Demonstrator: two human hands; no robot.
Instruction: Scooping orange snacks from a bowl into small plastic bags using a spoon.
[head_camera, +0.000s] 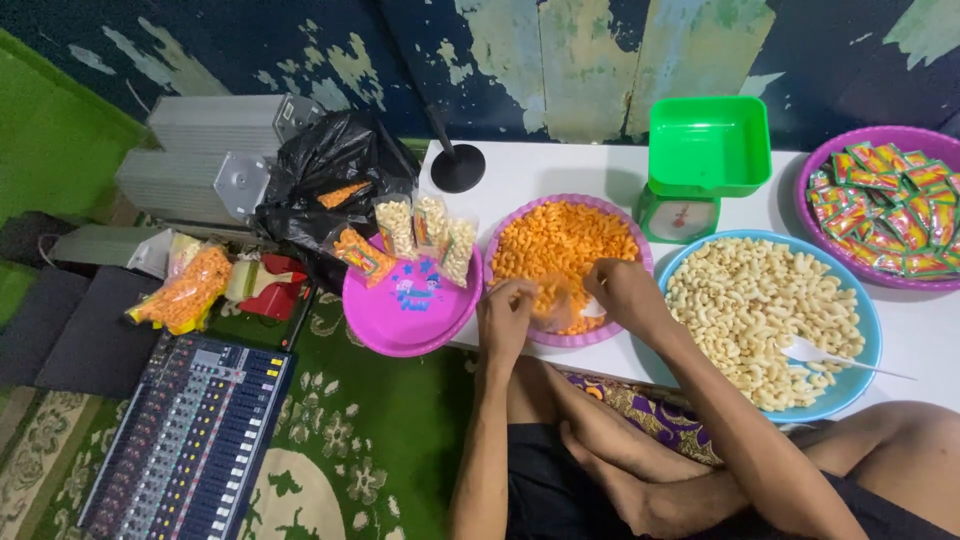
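Sitting cross-legged at a low white bench (560, 165), a person works over a purple bowl (500, 245) heaped with orange snacks (565, 245). The left hand (505, 315) is pinched shut on the mouth of a small clear bag (553, 310), apparently holding it open just above the bowl's near rim so spills fall back in. The right hand (620, 290) is closed round a white spoon (592, 308) at the bag's mouth, seemingly loading it. Right of this, touching the purple bowl, a blue bowl (870, 320) holds pale curled snacks (760, 310) with a second white spoon (830, 355) lying in them. To the left, a pink tray (400, 335) carries filled bags (425, 235), upright and within reach. A green scale (705, 160) stands behind the bowls; another purple bowl of sachets (885, 205) sits at far right. On the floor lie a mixer (190, 440) and a black sack (325, 165).
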